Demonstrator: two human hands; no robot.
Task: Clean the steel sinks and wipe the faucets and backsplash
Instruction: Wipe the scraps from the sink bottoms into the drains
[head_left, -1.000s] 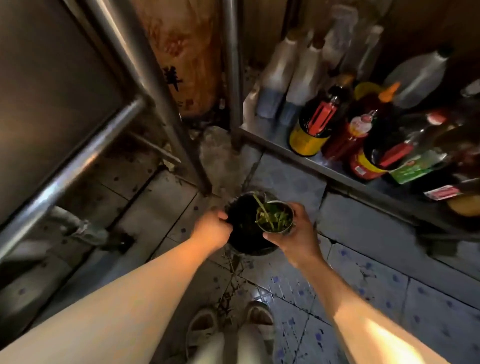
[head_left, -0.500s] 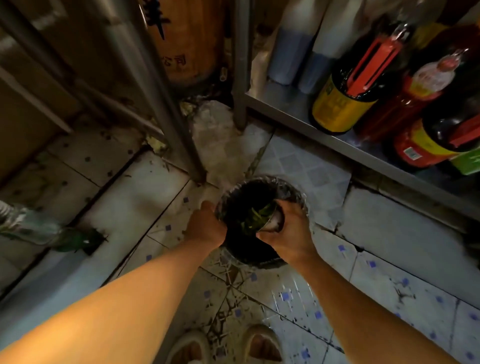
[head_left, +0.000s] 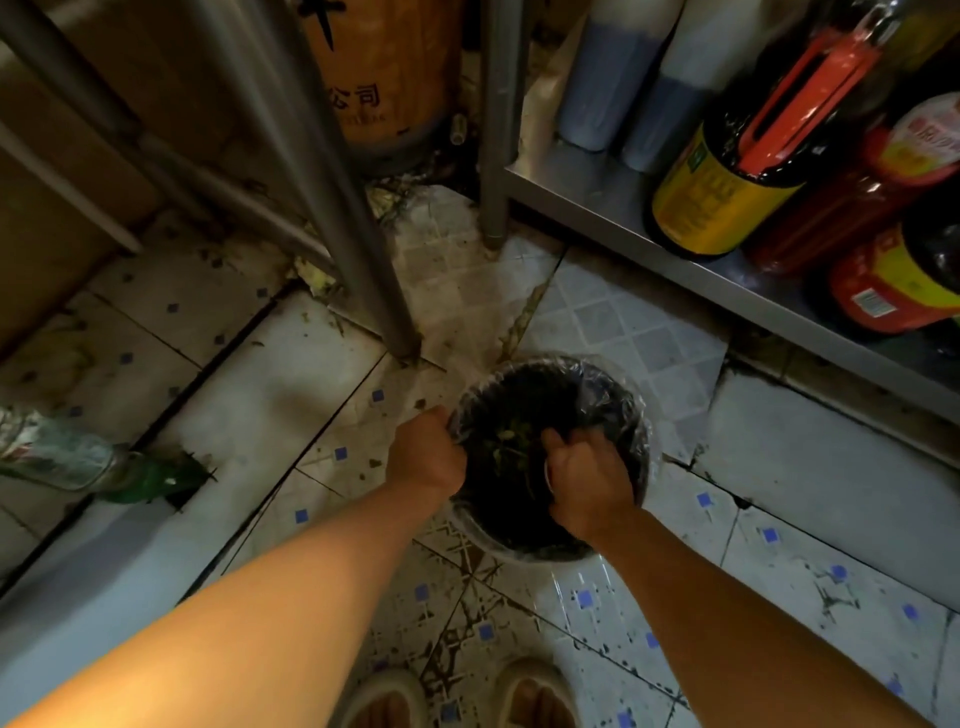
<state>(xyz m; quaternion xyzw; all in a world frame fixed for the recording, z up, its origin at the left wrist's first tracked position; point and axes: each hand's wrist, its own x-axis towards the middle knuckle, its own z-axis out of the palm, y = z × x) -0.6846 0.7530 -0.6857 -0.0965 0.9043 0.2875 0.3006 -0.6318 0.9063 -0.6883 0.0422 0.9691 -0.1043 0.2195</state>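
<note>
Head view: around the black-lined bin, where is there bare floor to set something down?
Bare tile lies right of the black-lined round bin, between it and the steel shelf, and left of it, toward the green glass bottle lying on the floor. The shelf is packed with sauce bottles. Both hands are at the bin's rim.

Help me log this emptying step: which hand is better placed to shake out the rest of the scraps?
The right hand: it holds the small strainer tipped inside the bin, over the green scraps. The left hand only grips the bin's liner edge.
</note>
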